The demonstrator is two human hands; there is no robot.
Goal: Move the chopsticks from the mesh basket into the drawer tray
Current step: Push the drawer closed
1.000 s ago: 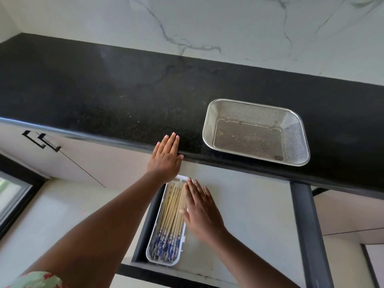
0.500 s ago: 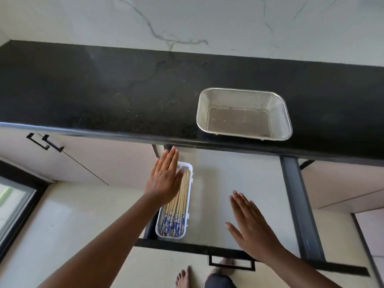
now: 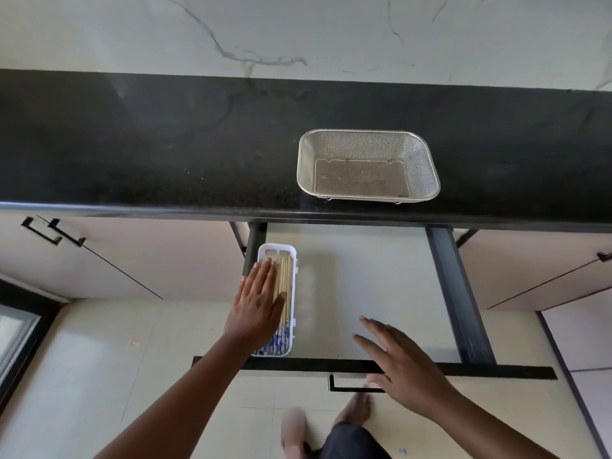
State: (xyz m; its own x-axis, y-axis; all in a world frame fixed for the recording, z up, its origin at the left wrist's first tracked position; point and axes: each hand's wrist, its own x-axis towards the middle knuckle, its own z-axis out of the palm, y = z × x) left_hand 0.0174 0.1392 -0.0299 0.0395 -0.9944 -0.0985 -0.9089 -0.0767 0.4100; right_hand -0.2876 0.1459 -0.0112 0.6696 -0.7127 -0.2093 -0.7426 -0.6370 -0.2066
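The steel mesh basket (image 3: pixel 368 166) stands on the black countertop with nothing in it. Below, the pulled-out drawer (image 3: pixel 374 293) holds a narrow white tray (image 3: pixel 293 293) at its left side. Several wooden chopsticks (image 3: pixel 285 286) with blue-patterned ends lie lengthwise in the tray. My left hand (image 3: pixel 256 309) lies flat over the tray's left half, fingers together and pointing away, covering part of the chopsticks. My right hand (image 3: pixel 402 369) hovers with spread fingers above the drawer's front edge, near its black handle (image 3: pixel 344 389), holding nothing.
The black countertop (image 3: pixel 165 154) runs across the view under a marble wall. Closed cabinet doors with black handles (image 3: pixel 53 231) flank the drawer. Dark drawer rails (image 3: pixel 458 293) run along its right side. My bare feet (image 3: pixel 356 409) show on the tiled floor below.
The view has pulled back and the drawer shows fully open. My left hand came down from the counter edge onto the tray. My right hand left the chopsticks and moved right to the drawer front.
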